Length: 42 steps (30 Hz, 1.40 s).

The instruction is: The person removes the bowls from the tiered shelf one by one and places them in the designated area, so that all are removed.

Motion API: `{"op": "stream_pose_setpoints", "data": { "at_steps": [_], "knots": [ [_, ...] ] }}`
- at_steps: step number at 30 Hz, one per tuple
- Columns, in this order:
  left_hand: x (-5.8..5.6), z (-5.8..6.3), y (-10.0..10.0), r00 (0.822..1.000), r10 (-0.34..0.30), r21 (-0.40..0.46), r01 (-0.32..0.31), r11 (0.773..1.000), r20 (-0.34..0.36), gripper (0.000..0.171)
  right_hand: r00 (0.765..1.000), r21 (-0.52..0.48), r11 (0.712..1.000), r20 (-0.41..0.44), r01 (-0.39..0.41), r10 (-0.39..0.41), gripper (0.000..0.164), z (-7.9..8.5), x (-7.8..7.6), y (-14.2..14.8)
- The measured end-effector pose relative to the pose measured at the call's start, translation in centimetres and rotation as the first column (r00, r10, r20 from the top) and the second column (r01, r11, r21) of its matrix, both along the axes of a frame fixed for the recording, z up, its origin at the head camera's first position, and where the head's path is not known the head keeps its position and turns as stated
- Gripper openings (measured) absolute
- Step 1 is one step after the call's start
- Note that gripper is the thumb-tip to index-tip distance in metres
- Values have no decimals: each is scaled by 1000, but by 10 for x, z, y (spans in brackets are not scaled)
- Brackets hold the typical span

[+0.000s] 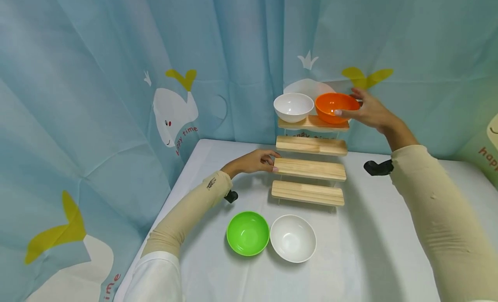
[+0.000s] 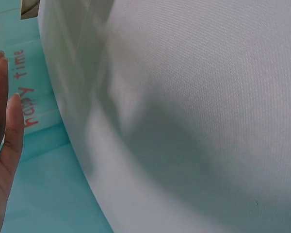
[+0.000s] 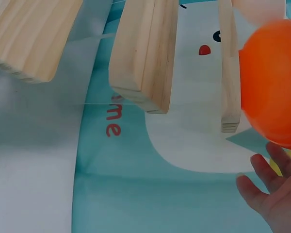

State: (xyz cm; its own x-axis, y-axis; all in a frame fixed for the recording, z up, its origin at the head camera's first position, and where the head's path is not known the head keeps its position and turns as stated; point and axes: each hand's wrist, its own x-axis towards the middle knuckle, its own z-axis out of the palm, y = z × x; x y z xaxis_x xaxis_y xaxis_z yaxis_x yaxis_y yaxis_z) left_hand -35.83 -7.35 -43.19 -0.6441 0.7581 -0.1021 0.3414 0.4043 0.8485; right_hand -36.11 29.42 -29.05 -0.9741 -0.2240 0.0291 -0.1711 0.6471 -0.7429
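My right hand [image 1: 371,111] holds an orange bowl [image 1: 330,104] at its right side, thumb at the front rim and fingers behind. The bowl is upright on the top board of a tiered wooden stand [image 1: 309,168], beside a white bowl [image 1: 292,104]. The right wrist view shows the orange bowl [image 3: 271,82] against the board's end, with spread fingers [image 3: 266,177] below it. My left hand [image 1: 256,161] grips the left end of the stand's second-lowest board between thumb and fingers. The left wrist view shows only part of that hand [image 2: 5,131], not the stand.
A green bowl [image 1: 247,233] and another white bowl [image 1: 293,239] stand side by side on the white-covered table [image 1: 218,276], in front of the stand. A blue curtain [image 1: 241,55] with whale prints hangs behind and at the left.
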Motion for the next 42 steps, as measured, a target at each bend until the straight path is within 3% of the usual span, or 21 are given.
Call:
{"op": "stream_pose_setpoints", "data": {
  "at_steps": [13,24,33,42],
  "knots": [
    [-1,-1,3,1000,-10,-4,10,1000,-7,59,999,72,997,41,-10,7,104,-1,-7,2],
    [0,-1,6,1000,-17,10,17,1000,-8,58,999,93,995,32,-23,20,109,-1,-1,1],
    [0,-1,6,1000,-14,1,14,1000,-15,58,1000,76,997,-23,6,-4,111,-3,2,0],
    [-1,0,7,1000,-11,-8,11,1000,-13,57,998,62,997,-52,41,-38,109,4,18,9]
  ]
}}
